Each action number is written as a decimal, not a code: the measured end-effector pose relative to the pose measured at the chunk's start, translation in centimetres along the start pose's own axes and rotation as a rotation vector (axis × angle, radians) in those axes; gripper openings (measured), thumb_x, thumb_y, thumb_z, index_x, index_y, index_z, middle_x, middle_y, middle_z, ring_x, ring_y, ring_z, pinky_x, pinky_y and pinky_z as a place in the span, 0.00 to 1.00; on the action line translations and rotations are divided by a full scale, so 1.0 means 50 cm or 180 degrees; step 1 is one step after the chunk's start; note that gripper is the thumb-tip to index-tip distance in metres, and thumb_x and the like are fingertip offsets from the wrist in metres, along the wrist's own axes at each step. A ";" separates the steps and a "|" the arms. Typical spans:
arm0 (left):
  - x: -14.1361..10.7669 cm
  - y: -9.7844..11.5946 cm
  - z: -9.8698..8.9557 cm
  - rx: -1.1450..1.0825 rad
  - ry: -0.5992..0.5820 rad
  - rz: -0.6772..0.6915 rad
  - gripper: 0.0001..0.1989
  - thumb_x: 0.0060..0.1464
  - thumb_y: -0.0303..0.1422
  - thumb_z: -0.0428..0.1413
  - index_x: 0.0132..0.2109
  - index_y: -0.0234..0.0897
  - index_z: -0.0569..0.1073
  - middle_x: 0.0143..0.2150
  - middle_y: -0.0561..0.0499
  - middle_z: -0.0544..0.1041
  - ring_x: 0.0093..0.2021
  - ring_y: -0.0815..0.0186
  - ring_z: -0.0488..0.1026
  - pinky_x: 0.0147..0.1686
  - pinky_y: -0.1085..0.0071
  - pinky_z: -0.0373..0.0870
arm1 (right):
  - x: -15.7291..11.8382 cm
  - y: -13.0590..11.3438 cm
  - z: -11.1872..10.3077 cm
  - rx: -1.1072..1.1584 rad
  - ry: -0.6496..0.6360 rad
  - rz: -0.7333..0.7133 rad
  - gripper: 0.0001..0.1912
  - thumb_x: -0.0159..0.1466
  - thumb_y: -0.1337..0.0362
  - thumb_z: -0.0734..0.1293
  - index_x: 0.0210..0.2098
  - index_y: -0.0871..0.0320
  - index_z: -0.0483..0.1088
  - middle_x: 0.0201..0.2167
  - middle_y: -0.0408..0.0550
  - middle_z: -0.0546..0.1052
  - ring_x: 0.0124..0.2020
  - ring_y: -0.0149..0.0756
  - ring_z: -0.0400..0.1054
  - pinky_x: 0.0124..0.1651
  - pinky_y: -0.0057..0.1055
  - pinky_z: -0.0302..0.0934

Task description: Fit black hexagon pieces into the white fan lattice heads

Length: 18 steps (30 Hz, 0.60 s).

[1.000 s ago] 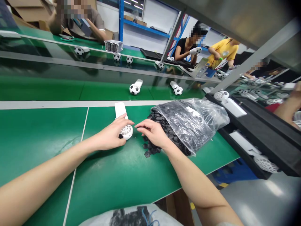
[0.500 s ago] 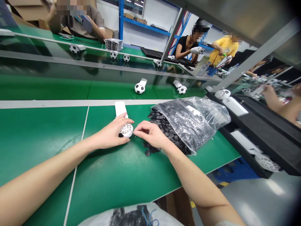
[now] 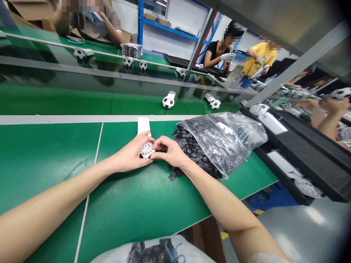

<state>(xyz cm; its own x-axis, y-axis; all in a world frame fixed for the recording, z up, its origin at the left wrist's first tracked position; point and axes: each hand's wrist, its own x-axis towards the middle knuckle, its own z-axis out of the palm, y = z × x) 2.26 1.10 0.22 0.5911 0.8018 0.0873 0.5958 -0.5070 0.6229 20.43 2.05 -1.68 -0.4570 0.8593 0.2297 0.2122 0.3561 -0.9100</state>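
Your left hand [image 3: 131, 153] curves partly open around a white latticed plastic ball [image 3: 147, 149], fingers over its far side and thumb at its near side, holding it on the table. Your right hand [image 3: 169, 151] is bent into a loose ring, thumb and forefinger meeting the ball's right edge; you cannot tell whether a small piece sits between those fingertips. A black patch shows low on the ball's left, and a flat white rectangular handle [image 3: 143, 126] extends beyond it, away from you. Just right of your right hand, black pentagonal pieces [image 3: 189, 148] spill from a clear plastic bag [image 3: 233, 137] onto the green tabletop [image 3: 123, 204]. Farther out, two black-and-white football-patterned balls with white handles [image 3: 168, 102] lie on the green conveyor belt [image 3: 68, 99]. At right, a black tray [image 3: 309, 157] carries white latticed pieces [image 3: 259, 109].
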 end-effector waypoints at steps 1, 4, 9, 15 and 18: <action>0.000 0.000 -0.001 -0.0016 0.0002 0.0004 0.20 0.47 0.35 0.54 0.48 0.37 0.62 0.59 0.42 0.61 0.65 0.53 0.43 0.59 0.55 0.51 | 0.002 0.000 -0.002 -0.0058 -0.0041 -0.0038 0.12 0.47 0.65 0.73 0.28 0.58 0.67 0.28 0.39 0.68 0.29 0.26 0.62 0.36 0.26 0.59; 0.001 -0.002 0.001 -0.0125 0.0045 -0.0064 0.22 0.45 0.37 0.55 0.48 0.38 0.62 0.59 0.42 0.60 0.65 0.53 0.45 0.59 0.55 0.51 | 0.006 -0.002 -0.007 -0.0174 -0.0148 -0.0050 0.12 0.48 0.64 0.73 0.28 0.58 0.67 0.28 0.39 0.67 0.28 0.26 0.61 0.35 0.25 0.59; 0.003 -0.003 0.010 -0.0236 0.0227 -0.0177 0.23 0.43 0.37 0.58 0.47 0.39 0.62 0.60 0.43 0.60 0.63 0.53 0.50 0.58 0.56 0.53 | 0.007 -0.004 -0.011 -0.0210 -0.0124 0.0009 0.12 0.48 0.63 0.73 0.27 0.58 0.67 0.27 0.39 0.69 0.28 0.27 0.63 0.34 0.26 0.59; 0.003 -0.005 0.022 -0.0310 0.0400 -0.0155 0.20 0.44 0.35 0.54 0.46 0.38 0.62 0.58 0.43 0.62 0.63 0.54 0.51 0.58 0.57 0.53 | 0.008 0.004 0.000 -0.0095 -0.0041 0.0062 0.12 0.48 0.61 0.73 0.26 0.59 0.66 0.25 0.38 0.68 0.28 0.27 0.62 0.33 0.25 0.58; 0.006 -0.010 0.019 -0.0370 0.0509 -0.0211 0.19 0.44 0.34 0.54 0.45 0.38 0.63 0.57 0.43 0.63 0.61 0.53 0.54 0.57 0.56 0.53 | 0.011 0.006 0.004 -0.0198 -0.0036 0.0222 0.12 0.51 0.59 0.71 0.25 0.59 0.65 0.24 0.38 0.68 0.26 0.26 0.61 0.32 0.24 0.58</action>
<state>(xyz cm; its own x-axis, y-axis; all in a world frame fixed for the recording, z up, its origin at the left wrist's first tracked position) 2.65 1.28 -0.78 0.4534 0.8769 0.1596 0.5583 -0.4190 0.7161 20.05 2.55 -1.89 -0.4488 0.8787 0.1623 0.2970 0.3180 -0.9004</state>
